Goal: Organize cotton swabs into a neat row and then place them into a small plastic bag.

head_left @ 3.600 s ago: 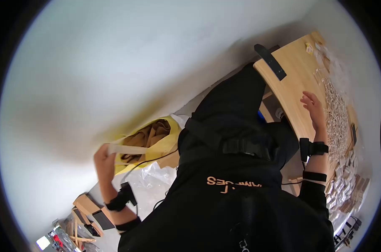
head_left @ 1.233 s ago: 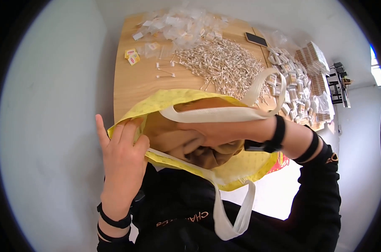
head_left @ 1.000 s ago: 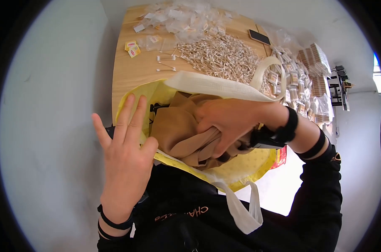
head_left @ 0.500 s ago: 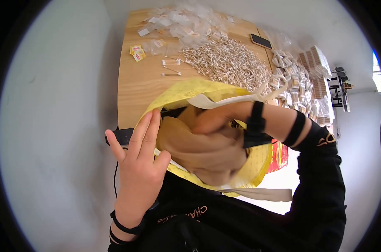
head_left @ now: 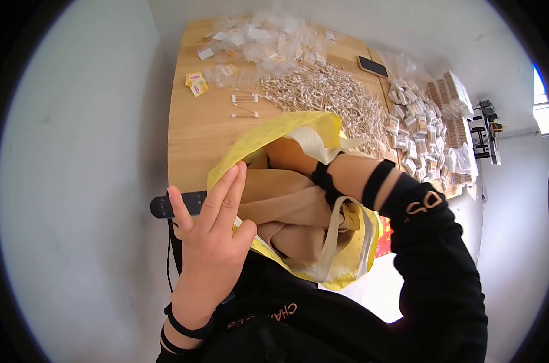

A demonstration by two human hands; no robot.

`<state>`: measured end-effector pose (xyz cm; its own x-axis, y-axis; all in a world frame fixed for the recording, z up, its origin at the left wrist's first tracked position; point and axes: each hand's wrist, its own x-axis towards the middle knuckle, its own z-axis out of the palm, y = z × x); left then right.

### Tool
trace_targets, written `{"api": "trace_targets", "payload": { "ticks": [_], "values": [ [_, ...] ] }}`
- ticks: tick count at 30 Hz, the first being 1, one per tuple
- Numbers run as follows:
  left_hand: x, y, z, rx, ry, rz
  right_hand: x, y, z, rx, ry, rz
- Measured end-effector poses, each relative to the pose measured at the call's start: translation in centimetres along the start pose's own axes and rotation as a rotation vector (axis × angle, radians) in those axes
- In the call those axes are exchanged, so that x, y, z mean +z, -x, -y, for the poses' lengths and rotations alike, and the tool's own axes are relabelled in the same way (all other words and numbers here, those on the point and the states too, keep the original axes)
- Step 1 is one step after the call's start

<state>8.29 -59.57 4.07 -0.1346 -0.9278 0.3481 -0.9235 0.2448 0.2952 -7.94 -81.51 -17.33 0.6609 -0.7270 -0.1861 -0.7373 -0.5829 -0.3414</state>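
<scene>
While the left hand [head_left: 211,242] spreads open against the yellow bag [head_left: 268,136], the right hand stays hidden inside it.

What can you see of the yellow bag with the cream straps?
The yellow fabric bag gapes open at the wooden table's near edge, against the person's dark top. Tan cloth fills it; cream webbing straps drape over it. The left hand touches its near rim, and the right forearm reaches inside, hand hidden.
</scene>
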Motion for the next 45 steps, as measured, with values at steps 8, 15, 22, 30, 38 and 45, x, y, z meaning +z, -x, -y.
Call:
{"api": "trace_targets", "payload": {
  "ticks": [8, 15, 22, 30, 38, 45],
  "values": [
    [0.0, 0.2, 1.4, -0.037, -0.020, 0.029, -4.3, -5.6, 2.2, 0.005, 0.050, 0.871],
    [-0.6, 0.1, 2.6, -0.083, -0.071, -0.009, -14.3, -0.5, 6.4, -0.277, 0.127, 0.598],
    [-0.3, -0.2, 1.6, -0.078, -0.067, -0.004, -22.6, 3.3, 7.4, -0.487, -0.413, 0.396],
    [0.4, -0.5, 2.8, -0.160, -0.132, 0.033, -26.6, 11.0, 9.1, -0.326, -1.148, -0.161],
    [0.4, -0.9, -0.8, -0.194, 0.030, -0.224, -15.8, 13.1, 10.6, -0.047, -2.106, -0.326],
    [2.1, -2.9, -3.6, -0.170, -0.107, -0.395, -13.3, 13.8, 9.8, -0.165, -1.926, -0.252]
  ]
}}
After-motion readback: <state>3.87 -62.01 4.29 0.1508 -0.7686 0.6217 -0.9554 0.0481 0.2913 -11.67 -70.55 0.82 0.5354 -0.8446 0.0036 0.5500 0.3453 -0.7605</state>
